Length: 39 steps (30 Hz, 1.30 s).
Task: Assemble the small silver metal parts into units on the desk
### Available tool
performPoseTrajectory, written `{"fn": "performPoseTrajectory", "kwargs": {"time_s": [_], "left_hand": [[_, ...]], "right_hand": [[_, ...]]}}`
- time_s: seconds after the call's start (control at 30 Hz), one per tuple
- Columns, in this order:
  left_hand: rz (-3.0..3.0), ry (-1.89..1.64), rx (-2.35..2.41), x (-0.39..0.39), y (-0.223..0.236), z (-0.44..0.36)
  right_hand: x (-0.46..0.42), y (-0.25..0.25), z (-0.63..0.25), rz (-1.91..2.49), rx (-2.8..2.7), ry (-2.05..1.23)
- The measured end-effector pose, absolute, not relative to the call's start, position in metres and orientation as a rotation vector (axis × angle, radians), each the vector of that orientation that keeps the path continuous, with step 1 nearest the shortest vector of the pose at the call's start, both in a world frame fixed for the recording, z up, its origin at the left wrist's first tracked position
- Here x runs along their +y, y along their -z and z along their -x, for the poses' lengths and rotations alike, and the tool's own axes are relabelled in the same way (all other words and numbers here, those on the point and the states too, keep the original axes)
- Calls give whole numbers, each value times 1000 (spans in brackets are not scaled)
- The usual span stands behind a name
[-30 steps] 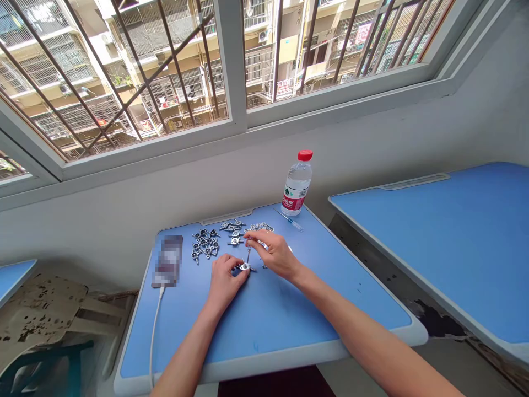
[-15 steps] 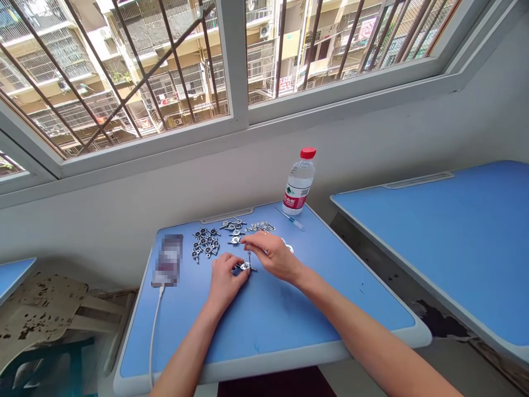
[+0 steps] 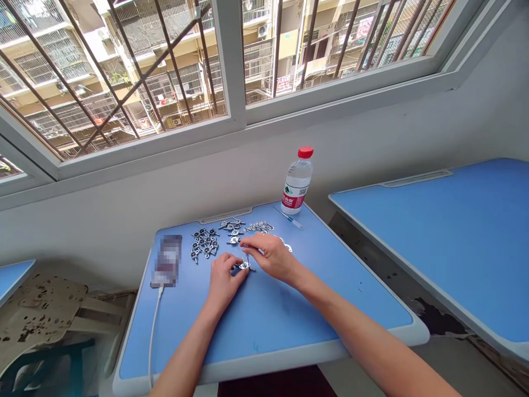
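Note:
Near the table's middle, my left hand (image 3: pixel 223 275) is closed on a small silvery metal part (image 3: pixel 244 266), its thumb and fingers pinching the sides against the tabletop. My right hand (image 3: pixel 270 256) is beside it, thumb and fingertips pinched around a thin metal rod (image 3: pixel 247 257) that stands almost upright over the part. The rod's upper end is hidden in the fingers. Behind my hands lie silvery metal parts (image 3: pixel 235 232) and a spread of small metal rings or links (image 3: pixel 259 226). To their left is a cluster of similar parts with dark centres (image 3: pixel 205 242).
A phone (image 3: pixel 167 260) with a white cable (image 3: pixel 155 325) lies on the left of the blue table (image 3: pixel 314 309). At the back right stand a water bottle (image 3: pixel 296 184) and a thin screwdriver-like tool (image 3: pixel 292 221). White curved pieces (image 3: pixel 288 246) lie behind my right hand. Another table (image 3: pixel 446 220) is to the right.
The view has shifted very slightly. Both hands keep their places around the metal part, and the rod stays upright over it.

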State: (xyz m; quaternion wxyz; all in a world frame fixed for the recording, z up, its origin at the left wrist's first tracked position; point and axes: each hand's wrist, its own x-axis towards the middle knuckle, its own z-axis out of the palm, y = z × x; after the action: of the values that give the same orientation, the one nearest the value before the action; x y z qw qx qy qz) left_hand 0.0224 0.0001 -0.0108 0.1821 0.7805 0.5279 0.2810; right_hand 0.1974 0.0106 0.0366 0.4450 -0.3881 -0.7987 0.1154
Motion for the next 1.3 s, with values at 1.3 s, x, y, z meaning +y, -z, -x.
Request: {"fn": "performPoseTrajectory", "kwargs": {"time_s": [1.3], "left_hand": [[-2102,-748,1462,-2,0,-20]], "right_hand": [[11,-27,-195,1043,-1886,-302]]}}
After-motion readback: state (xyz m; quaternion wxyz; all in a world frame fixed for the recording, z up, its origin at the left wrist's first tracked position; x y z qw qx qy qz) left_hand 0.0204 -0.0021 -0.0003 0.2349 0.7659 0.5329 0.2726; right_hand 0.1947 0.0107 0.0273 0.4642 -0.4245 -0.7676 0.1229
